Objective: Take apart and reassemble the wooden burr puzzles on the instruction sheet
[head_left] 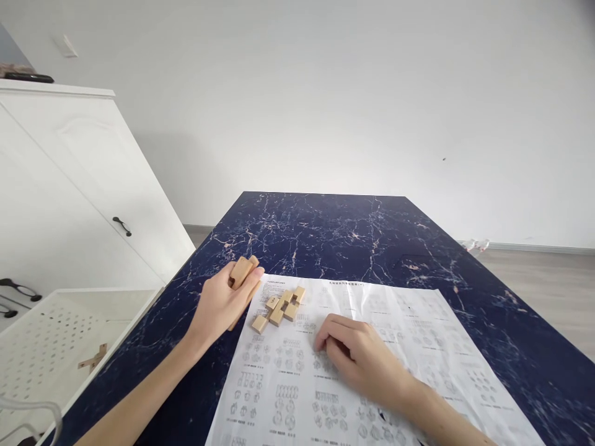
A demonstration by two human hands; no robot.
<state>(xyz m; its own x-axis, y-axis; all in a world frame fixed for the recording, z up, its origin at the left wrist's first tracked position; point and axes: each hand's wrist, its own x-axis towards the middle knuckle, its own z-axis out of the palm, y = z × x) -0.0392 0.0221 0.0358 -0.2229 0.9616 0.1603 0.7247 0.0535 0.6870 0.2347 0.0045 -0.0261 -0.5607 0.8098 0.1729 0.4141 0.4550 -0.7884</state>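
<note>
My left hand [222, 300] is closed around notched wooden puzzle pieces [240, 272] by the left edge of a large paper sheet [381, 310]. Part of what it grips is hidden by the palm and fingers. Just to the right, on the sheet's upper left corner, more notched wooden puzzle pieces [279, 310] lie close together, one marked with what looks like a 3. My right hand [353, 353] rests on the sheet to the right of these pieces, apart from them. Its fingers are curled loosely, and nothing shows in them.
Printed assembly drawings cover the creased sheet, spread on a dark blue marble-patterned table [325, 232]. At lower left stands a white perforated basket [46, 328] with a wooden piece [94, 357] inside. A white cabinet [83, 161] stands on the left, and a wall lies beyond the table.
</note>
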